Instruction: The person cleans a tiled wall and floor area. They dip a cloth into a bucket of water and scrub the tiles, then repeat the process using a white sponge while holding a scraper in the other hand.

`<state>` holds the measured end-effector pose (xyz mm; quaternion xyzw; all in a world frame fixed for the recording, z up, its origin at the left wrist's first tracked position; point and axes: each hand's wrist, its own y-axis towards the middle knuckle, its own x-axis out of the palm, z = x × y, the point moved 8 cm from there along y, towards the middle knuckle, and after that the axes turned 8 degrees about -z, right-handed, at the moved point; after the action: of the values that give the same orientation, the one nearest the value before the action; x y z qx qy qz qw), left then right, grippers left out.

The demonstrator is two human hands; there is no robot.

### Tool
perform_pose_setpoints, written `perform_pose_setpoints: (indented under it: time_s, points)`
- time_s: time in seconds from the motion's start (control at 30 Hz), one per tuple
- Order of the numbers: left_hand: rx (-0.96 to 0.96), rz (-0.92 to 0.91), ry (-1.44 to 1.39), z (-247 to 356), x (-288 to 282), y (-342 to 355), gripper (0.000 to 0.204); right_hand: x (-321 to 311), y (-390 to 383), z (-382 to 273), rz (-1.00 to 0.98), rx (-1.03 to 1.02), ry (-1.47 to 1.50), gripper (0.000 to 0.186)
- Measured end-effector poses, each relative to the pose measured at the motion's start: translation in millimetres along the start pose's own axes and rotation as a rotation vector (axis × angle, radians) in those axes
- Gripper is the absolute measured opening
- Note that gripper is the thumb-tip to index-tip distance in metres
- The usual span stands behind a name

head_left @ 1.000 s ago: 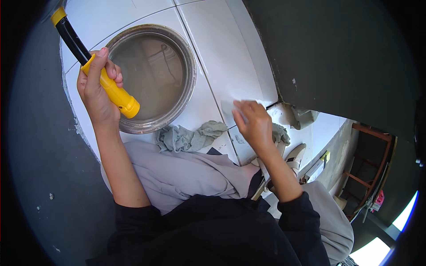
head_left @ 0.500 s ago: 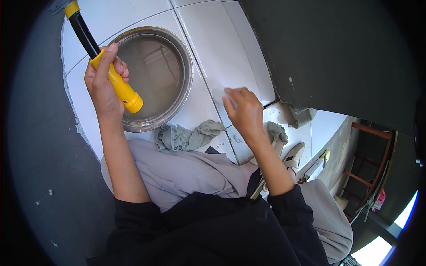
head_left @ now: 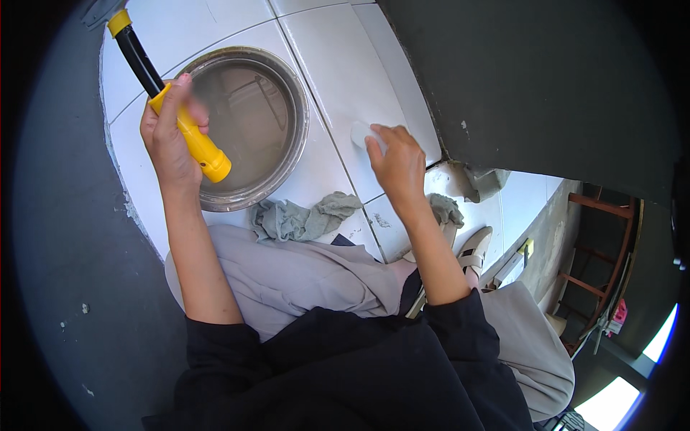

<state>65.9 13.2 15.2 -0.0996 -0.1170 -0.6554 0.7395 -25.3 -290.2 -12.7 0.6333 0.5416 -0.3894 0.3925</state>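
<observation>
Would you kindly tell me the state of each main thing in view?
Left hand: closed around the tube.
Yellow-and-black tube: held tilted, lower end over the basin.
Right hand: curled, pinching the white piece.
White piece: held, partly hidden.
Metal basin: upright, uncovered, holding water.
Water: cloudy, reflecting.
Grey cloth: crumpled on the tiles.
Tiles: dark-specked near the cloth.
Shoe: worn.

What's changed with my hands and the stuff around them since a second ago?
Your right hand, holding a small whitish rounded piece, has moved farther forward over the glossy white tiles. Your left hand shifted slightly rightward with the yellow-and-black tubular tool. Nothing was taken up or let go. The round, grey-rimmed tub of cloudy liquid and the crumpled grey-green cloth stayed put.
</observation>
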Motion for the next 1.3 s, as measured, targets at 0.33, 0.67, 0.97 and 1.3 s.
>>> perform_pose_setpoints:
  time_s: [0.33, 0.67, 0.97, 1.3]
  points:
    - [0.006, 0.016, 0.025, 1, -8, 0, 0.021, -9, -15, 37, 0.009, 0.031, -0.054, 0.022]
    - [0.023, 0.032, 0.026, 5, -10, 1, 0.021, -11, -44, 45, 0.011, 0.202, -0.013, 0.024]
    - [0.019, 0.019, 0.036, 0, -4, 1, 0.02, -12, -3, 59, -0.089, 0.35, -0.105, 0.028]
    - [0.026, 0.024, 0.019, 6, -6, -1, 0.019, -16, 12, 62, -0.048, 0.376, -0.078, 0.026]
